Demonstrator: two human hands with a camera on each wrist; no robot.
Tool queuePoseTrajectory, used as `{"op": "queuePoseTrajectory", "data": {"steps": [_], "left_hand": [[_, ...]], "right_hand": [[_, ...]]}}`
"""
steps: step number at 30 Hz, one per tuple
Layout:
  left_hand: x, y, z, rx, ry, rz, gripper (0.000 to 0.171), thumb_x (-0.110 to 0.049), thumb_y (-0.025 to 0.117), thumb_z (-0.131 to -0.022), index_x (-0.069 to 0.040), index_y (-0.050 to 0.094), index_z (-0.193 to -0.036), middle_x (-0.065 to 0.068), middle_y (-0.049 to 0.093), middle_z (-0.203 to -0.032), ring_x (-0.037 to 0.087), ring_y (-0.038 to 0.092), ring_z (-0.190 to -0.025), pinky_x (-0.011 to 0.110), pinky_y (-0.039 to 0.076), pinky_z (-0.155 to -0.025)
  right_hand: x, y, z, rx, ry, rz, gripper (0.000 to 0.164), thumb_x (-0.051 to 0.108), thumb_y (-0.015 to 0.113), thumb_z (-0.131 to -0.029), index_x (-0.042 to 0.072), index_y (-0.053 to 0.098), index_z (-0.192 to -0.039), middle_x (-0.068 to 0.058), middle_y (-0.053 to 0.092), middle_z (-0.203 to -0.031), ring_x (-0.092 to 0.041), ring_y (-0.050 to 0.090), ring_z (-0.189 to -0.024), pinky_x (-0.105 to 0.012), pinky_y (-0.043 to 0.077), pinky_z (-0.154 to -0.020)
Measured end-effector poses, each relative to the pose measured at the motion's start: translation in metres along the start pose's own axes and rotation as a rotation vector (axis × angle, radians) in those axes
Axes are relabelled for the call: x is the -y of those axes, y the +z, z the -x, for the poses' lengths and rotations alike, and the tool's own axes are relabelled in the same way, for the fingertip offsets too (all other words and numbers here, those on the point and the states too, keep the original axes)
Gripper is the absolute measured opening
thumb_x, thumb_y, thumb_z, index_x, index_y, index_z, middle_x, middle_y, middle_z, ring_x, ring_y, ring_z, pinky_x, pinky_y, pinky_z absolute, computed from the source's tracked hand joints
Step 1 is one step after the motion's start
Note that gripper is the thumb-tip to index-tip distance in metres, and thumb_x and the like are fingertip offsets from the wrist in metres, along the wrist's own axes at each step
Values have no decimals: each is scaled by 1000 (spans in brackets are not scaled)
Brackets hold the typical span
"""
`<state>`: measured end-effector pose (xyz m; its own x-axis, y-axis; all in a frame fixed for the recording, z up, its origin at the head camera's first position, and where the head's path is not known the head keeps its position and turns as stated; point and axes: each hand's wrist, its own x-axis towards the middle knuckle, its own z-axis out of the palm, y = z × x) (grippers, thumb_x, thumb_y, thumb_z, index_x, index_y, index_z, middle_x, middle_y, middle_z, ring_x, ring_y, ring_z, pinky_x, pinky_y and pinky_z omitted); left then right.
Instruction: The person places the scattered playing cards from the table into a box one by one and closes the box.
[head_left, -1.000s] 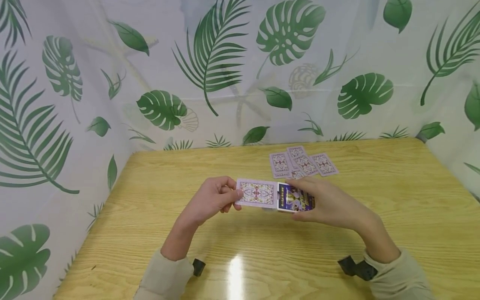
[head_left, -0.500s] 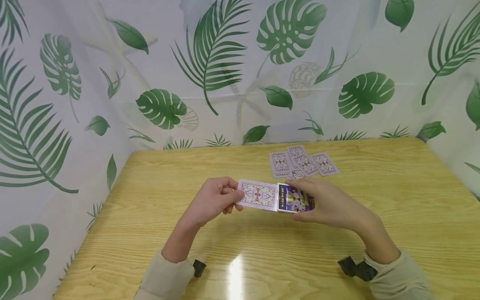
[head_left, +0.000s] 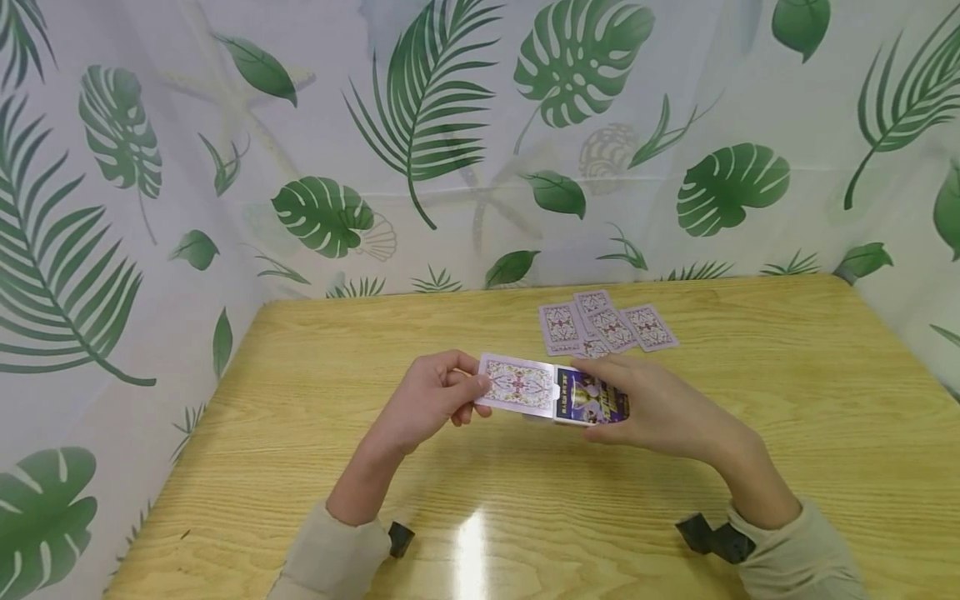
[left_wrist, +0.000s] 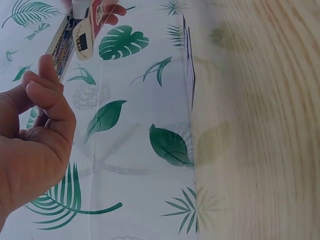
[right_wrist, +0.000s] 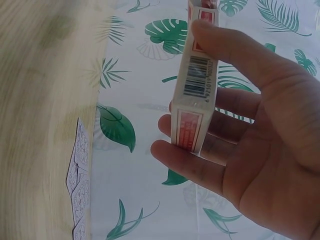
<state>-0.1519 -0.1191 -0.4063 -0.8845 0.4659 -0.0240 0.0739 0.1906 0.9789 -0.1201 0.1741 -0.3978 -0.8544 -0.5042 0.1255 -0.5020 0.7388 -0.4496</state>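
The left hand pinches the card by its outer end, leaving the inner end free at the mouth of the box; how far it enters cannot be told. The right hand grasps the box by its narrow sides above the desk, so the mouth lies uncovered, facing the card. Loose cards overlap beyond, backs up.
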Motion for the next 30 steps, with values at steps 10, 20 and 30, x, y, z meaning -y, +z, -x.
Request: {"op": "queuePoseTrajectory", "data": {"steps": [10,20,30], "left_hand": [[8,-5,-4,87,-10,81,22,-13,50,-104,6,60,-110,6,69,-77,11,51,-58,23,45,-56],[24,-19,-7,303,-27,281,28,-14,47,-105,9,56,-118,8,68,-85,12,55,-64,23,47,-59],[25,-13,-8,376,-24,187,36,-26,54,-103,4,52,-122,8,67,-91,14,58,-68,26,51,-63]], "right_hand": [[1,0,1,-12,-17,1,75,30,85,-79,7,53,-143,-11,61,-133,-24,58,-113,-43,50,-90],[8,0,3,-19,-55,-17,74,30,84,-80,6,53,-142,-9,61,-133,-19,58,-110,-39,51,-86],[12,0,3,-20,-74,-59,72,27,85,-80,7,54,-141,-8,61,-132,-14,57,-101,-30,51,-80]]}}
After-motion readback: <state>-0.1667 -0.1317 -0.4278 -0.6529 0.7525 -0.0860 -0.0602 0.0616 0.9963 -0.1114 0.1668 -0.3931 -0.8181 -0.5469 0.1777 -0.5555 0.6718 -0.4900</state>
